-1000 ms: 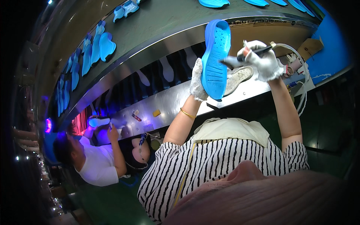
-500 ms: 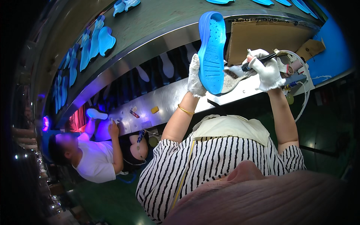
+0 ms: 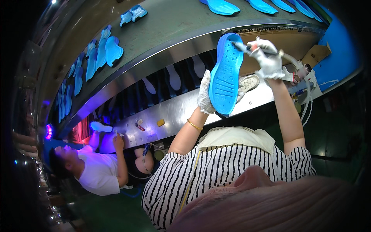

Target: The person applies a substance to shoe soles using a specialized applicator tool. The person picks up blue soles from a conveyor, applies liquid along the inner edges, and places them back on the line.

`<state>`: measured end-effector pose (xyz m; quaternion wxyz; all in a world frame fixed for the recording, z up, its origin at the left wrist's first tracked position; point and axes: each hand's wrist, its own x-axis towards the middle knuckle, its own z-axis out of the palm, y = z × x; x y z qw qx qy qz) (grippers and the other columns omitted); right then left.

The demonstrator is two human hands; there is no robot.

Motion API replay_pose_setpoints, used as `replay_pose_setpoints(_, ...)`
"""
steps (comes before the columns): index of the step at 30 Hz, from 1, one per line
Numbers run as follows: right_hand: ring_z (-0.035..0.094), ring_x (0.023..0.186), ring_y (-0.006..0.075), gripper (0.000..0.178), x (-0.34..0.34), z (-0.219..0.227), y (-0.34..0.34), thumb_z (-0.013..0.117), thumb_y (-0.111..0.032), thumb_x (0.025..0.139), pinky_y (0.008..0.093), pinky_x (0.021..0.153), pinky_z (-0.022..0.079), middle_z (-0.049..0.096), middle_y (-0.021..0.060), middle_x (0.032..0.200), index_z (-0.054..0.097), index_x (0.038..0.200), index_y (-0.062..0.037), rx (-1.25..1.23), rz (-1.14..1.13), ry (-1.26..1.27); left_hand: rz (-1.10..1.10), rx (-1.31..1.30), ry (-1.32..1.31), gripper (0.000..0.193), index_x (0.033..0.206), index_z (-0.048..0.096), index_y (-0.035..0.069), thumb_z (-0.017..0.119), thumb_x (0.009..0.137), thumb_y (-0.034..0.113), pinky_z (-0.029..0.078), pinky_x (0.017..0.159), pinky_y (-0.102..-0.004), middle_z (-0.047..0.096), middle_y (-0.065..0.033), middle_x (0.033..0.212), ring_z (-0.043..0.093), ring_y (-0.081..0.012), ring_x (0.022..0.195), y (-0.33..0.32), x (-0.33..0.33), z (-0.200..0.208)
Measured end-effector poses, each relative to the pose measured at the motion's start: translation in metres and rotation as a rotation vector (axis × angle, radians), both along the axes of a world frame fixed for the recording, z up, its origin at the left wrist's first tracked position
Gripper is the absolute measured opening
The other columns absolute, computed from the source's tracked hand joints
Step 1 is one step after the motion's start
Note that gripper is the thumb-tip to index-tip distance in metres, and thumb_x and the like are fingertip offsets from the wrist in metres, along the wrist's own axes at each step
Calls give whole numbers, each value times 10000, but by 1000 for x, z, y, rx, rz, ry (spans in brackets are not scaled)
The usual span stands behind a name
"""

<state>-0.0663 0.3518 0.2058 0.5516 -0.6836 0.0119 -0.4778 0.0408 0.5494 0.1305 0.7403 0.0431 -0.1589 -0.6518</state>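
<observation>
My left hand (image 3: 205,94), in a white knit glove, grips the edge of a bright blue shoe sole (image 3: 225,79). The sole stands tilted up with its hollowed, ribbed inner face showing; its top end is more violet. In my right hand (image 3: 267,60), also gloved, is a brush (image 3: 240,46) with a dark handle and a pale head. The brush head meets the upper part of the sole, near the small holes there. Behind the sole, a pale shoe-shaped piece (image 3: 248,84) lies on the metal ledge, partly hidden.
A belt (image 3: 166,29) beyond the ledge (image 3: 176,110) carries several blue soles (image 3: 222,7). Below it hang rows of soles. A cardboard box (image 3: 290,48), hoses and a tape roll (image 3: 296,78) stand right. At left, a co-worker (image 3: 98,170) holds a sole.
My right hand has moved up and left, bringing the brush from beside the sole onto its upper part. The sole has shifted slightly down and right. Soles on the belt have shifted.
</observation>
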Motion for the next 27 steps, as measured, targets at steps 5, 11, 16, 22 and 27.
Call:
replay_pose_setpoints(5,666,901,154,193,-33,-21,51,674,127,835,309,815,567,655,103,1067,651,990,15,-247,231,265,24,-146,0,888,1454,387,-14,353,946,714,538,965,-498,565,-264,1327,629,-375,1141,4,15,9)
replay_pose_setpoints(11,680,971,173,218,-52,-26,44,625,168,837,294,856,568,655,141,1127,599,943,-21,-56,407,168,154,-71,-175,882,1499,333,1,343,958,698,541,971,-490,532,-281,1369,623,-385,1161,3,41,13)
replay_pose_setpoints(16,650,921,130,190,-51,-32,55,694,81,829,295,828,541,673,106,1053,598,952,-27,116,388,299,48,-67,-150,841,1508,327,8,328,982,664,514,984,-535,518,-308,1367,606,-432,1162,-6,42,10)
replay_pose_setpoints(22,654,896,125,172,-34,-30,78,694,66,828,286,836,539,681,105,1034,615,949,-27,-63,245,226,-90,-60,88,812,1469,380,-22,393,982,627,484,1032,-506,534,-270,1373,594,-403,1187,-14,35,2)
replay_pose_setpoints(27,677,883,262,214,-37,-12,91,737,89,722,365,808,528,686,94,950,627,854,-40,-615,266,258,-66,-1,-78,793,1448,390,-60,428,982,581,483,1031,-507,540,-307,1348,584,-443,1187,-24,46,0)
